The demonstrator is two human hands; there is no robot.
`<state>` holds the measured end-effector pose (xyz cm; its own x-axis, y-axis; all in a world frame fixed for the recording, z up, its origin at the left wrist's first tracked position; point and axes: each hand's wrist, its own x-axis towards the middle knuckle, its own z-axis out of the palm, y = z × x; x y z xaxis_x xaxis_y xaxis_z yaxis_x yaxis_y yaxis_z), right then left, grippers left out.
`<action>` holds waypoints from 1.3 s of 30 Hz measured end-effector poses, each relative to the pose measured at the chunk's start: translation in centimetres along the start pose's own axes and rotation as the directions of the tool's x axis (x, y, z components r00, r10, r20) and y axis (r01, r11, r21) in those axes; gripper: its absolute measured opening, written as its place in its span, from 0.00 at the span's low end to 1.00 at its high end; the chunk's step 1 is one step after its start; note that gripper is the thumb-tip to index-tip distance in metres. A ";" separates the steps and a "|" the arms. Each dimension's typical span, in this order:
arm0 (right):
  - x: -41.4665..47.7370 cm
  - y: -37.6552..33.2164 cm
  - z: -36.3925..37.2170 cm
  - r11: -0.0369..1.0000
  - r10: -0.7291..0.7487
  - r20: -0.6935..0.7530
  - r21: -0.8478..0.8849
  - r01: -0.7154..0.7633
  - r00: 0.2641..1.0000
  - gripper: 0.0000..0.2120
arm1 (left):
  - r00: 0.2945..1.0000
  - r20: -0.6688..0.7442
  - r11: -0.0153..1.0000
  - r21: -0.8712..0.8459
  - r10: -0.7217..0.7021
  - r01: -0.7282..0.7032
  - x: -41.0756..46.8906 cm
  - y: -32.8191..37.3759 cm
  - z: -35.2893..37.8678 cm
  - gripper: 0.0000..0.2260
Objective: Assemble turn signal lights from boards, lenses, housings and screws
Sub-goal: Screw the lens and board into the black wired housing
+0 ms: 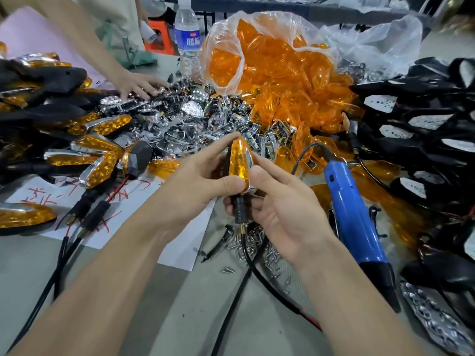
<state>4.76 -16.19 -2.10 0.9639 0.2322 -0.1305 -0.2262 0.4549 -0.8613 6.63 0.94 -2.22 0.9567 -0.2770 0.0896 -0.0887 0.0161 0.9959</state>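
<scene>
A turn signal light [239,165] with an amber lens, chrome trim and a black stem stands upright in the middle of the view. My left hand [200,178] pinches it, thumb on the lens base and forefinger at the tip. My right hand [277,204] grips its right side and the stem, whose black cable [253,263] hangs down toward me. Loose screws [257,245] lie on the table under my hands. A heap of chrome boards [195,124] lies behind, and amber lenses [282,86] spill from a clear bag.
A blue electric screwdriver [354,222] lies right of my hands. Black housings [424,119] pile at the right, finished lights [97,155] at the left on white paper [144,196]. Another person's hand [138,84] rests on the chrome heap. A water bottle [187,39] stands behind.
</scene>
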 end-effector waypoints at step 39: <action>-0.3 1.6 0.7 0.516 -0.577 0.046 -0.753 0.408 0.815 0.16 | 0.990 -0.076 0.966 -0.240 -0.118 0.097 0.0 -0.6 0.2 0.25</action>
<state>4.06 -14.96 -3.07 0.9099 -0.0339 0.4133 0.3822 -0.3181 -0.8676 6.67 0.75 -2.78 0.9788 -0.2028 -0.0281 0.0734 0.2195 0.9728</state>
